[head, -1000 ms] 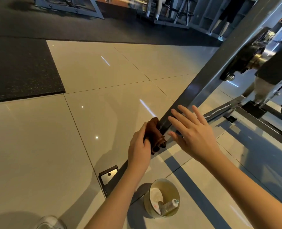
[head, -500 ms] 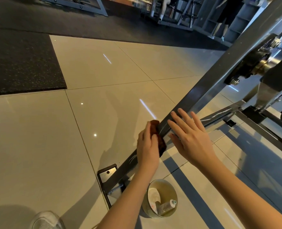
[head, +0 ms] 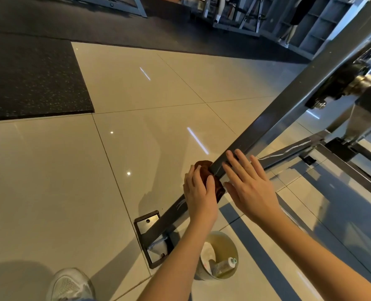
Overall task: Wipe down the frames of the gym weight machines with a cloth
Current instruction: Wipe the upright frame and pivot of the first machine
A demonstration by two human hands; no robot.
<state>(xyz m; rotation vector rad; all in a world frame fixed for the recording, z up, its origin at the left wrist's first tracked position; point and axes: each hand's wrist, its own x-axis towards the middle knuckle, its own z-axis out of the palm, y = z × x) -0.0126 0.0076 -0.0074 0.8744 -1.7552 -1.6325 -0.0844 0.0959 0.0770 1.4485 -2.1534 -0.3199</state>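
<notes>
A dark grey slanted frame bar point(head: 273, 118) of a weight machine runs from a floor plate point(head: 146, 222) at the bottom up to the top right. My left hand point(head: 198, 192) grips a brown cloth point(head: 206, 170) wrapped against the bar's lower part. Just right of it, my right hand point(head: 248, 183) is held flat with straight fingers, its fingertips over the bar above the cloth; whether they touch the bar I cannot tell.
A small bucket point(head: 230, 242) holding a bottle and a white rag stands on the tile floor below my arms. My shoe point(head: 69, 285) is at the bottom left. A black rubber mat point(head: 28, 79) lies far left. More machine frame and a pivot point(head: 341, 83) lie to the right.
My left hand has turned over the cloth and slid it slightly down the bar. The right hand has come closer to the bar. The view has shifted a little.
</notes>
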